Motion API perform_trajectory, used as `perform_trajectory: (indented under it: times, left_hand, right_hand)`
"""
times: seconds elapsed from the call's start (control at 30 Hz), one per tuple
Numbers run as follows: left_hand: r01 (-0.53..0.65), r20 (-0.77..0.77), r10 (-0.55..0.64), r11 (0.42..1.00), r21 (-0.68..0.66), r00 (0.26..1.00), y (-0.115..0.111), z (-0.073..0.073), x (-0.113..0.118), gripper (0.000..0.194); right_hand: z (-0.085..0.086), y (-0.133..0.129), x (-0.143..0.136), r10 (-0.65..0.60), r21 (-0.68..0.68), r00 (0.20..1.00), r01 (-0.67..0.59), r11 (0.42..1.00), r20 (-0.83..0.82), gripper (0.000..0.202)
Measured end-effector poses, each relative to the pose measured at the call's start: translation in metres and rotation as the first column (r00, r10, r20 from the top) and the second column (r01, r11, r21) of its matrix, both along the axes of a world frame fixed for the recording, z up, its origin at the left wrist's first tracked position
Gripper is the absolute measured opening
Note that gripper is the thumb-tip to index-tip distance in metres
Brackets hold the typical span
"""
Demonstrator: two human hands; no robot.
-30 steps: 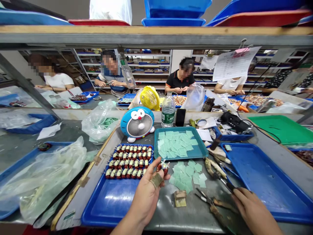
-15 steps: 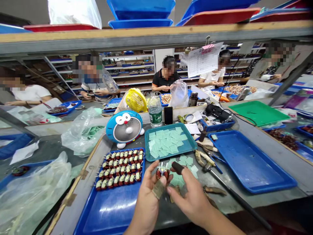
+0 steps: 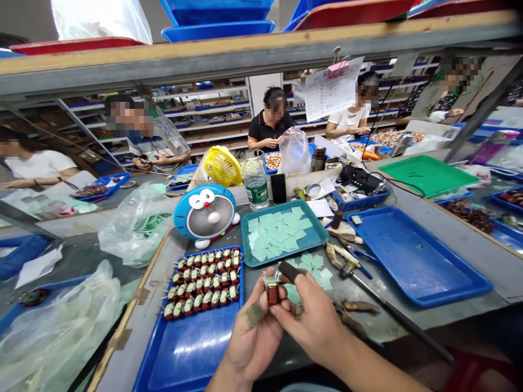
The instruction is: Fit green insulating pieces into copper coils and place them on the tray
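Note:
A small coil [image 3: 273, 295] wound with reddish-brown copper wire, with a pale strip and clear film at its top, is held upright in front of me. My left hand [image 3: 256, 326] grips it between thumb and fingers; a tan wrap covers the thumb. From the other side my right hand [image 3: 312, 310] closes in, its thumb tip at the coil's lower edge and a dark finger cot on its index finger. The far side of the coil is hidden by the fingers. Rows of similar coils with pale tops [image 3: 202, 283] fill the upper part of a blue tray [image 3: 183, 354] at left.
Behind my hands, a teal tray [image 3: 322, 231] holds pale green paper squares [image 3: 280, 234]; more lie loose beside it. Pliers [image 3: 341, 258], a long-handled tool [image 3: 392, 305] and another blue tray [image 3: 429, 261] lie right. A cartoon fan [image 3: 208, 215] and water bottle [image 3: 256, 185] stand behind.
The coil has turned between my fingers, so its wound side now faces me instead of its ring-shaped face. My right thumb and fingers have come in closer to it. The view has shifted slightly.

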State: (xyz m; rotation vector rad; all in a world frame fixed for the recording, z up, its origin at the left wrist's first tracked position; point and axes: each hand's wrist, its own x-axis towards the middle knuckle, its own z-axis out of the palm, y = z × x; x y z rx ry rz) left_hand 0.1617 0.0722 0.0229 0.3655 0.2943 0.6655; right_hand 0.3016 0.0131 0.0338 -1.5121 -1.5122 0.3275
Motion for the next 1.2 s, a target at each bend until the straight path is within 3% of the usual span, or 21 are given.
perform_trajectory:
  times: [0.3,0.57,0.7,0.8,0.87,0.93,1.03,1.1,1.2]
  left_hand:
    - [-0.004,0.030,0.005,1.000,-0.022,1.000,0.002,-0.001,-0.001,0.039]
    - [-0.005,-0.003,0.005,1.000,-0.019,1.000,0.002,-0.005,-0.003,0.044]
    - [-0.060,-0.159,0.085,0.986,0.152,0.984,0.002,-0.001,-0.002,0.048]
    - [-0.052,-0.332,0.197,0.916,0.398,0.922,0.004,0.002,-0.003,0.049]
    - [0.008,-0.404,0.232,0.859,0.512,0.885,0.006,0.004,-0.005,0.050]
    - [0.083,-0.461,0.224,0.827,0.557,0.859,0.007,0.007,-0.009,0.051]
    - [0.166,-0.544,0.222,0.802,0.574,0.809,0.007,0.011,-0.014,0.046]
    - [0.188,-0.577,0.235,0.793,0.579,0.782,0.007,0.013,-0.014,0.041]
    - [0.197,-0.594,0.236,0.797,0.571,0.769,0.006,0.013,-0.012,0.040]
  right_hand:
    - [0.005,0.002,-0.004,-0.002,-0.035,1.000,0.002,0.999,-0.007,0.022]
    - [0.008,0.003,-0.005,0.003,0.021,0.998,-0.004,1.000,0.058,0.019]
    - [0.001,0.001,-0.001,-0.016,0.025,0.995,0.013,1.000,0.103,0.010]
    - [-0.006,0.000,0.007,-0.023,-0.035,0.998,0.026,0.999,0.066,0.010]
    - [-0.006,-0.001,0.012,0.008,-0.089,0.998,-0.014,0.996,-0.064,0.005]
    - [-0.005,-0.002,0.016,0.083,-0.143,0.948,-0.132,0.981,-0.308,0.014]
    - [-0.005,-0.003,0.019,0.151,-0.161,0.724,-0.342,0.926,-0.674,0.031]
    - [-0.009,-0.003,0.018,0.133,-0.143,0.594,-0.396,0.907,-0.794,0.035]
    - [-0.018,-0.002,0.015,0.094,-0.134,0.523,-0.381,0.915,-0.847,0.037]
